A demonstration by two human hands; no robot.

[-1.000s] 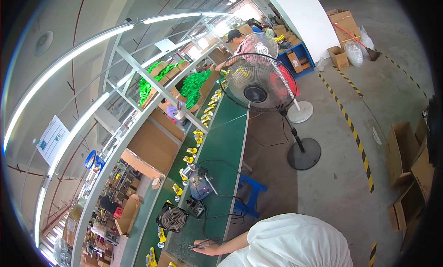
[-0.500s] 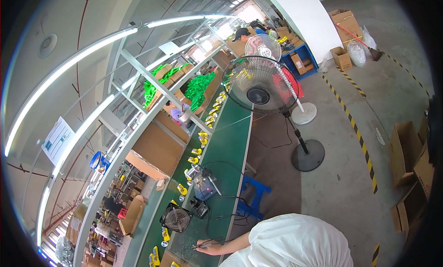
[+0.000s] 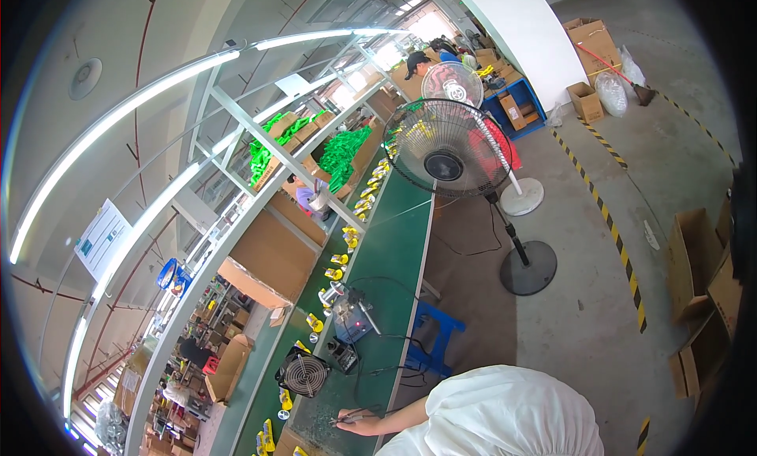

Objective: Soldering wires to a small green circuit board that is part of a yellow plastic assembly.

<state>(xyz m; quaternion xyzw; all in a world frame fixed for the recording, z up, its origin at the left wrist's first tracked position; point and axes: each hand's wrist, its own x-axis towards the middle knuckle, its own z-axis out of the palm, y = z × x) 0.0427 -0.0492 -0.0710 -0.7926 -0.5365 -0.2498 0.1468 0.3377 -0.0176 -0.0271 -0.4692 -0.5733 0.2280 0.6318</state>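
Head view shows a long green workbench (image 3: 402, 243) where one hand (image 3: 352, 421) at the near end grips a thin soldering-iron-like tool (image 3: 359, 414); which hand I cannot tell, and its trailing cable (image 3: 371, 373) could snag the small desk fan (image 3: 303, 374). Open cardboard boxes (image 3: 272, 255) on the rack hide their contents; green bundles (image 3: 341, 152) sit higher up

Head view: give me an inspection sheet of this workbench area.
Surface: green bench, long, bare down the middle.
Job's things: thin tool at the hand; small fan; grey box unit.
Clutter: yellow parts in a row along the far edge.
Hands: one hand on the bench, side unclear; other not seen.
Cables: black leads loop across the bench.
Surroundings: pedestal fan, blue stool, cartons.
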